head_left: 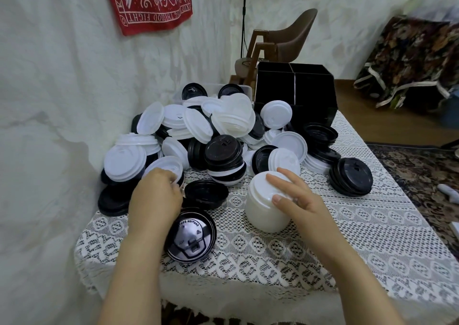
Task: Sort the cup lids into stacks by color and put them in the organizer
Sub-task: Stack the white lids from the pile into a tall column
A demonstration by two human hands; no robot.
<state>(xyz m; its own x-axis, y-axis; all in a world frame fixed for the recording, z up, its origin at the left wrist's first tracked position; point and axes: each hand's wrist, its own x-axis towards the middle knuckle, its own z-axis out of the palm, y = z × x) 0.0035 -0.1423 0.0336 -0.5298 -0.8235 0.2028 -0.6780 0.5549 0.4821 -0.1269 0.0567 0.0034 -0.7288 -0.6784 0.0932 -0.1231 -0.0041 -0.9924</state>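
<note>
A white stack (pixel 263 213) of lids stands on the lace-covered counter (pixel 347 237), with the right hand (pixel 295 198) resting spread-fingered on its top. The left hand (pixel 154 195) curls its fingers round a white lid (pixel 165 167) at the edge of the mixed pile (pixel 223 126). The black organizer (pixel 295 91) stands behind the pile.

Home, I'd say: a lived-in room. The bench (pixel 372 200) I'm working over is small and wears a white lace cloth (pixel 260 262), plain domestic stuff. A red printed banner (pixel 149 2) hangs on the creased white wall (pixel 62 76). Behind the bench is a brown shell chair (pixel 290 36) on wooden legs, with a thin black stand (pixel 244 14) just beside it. Wood floor (pixel 372 116) on the right, with a patterned rug (pixel 417 173) near the bench. Far right, dark floral fabric (pixel 412 59) is draped over something bulky; can't tell what's under it.
</note>
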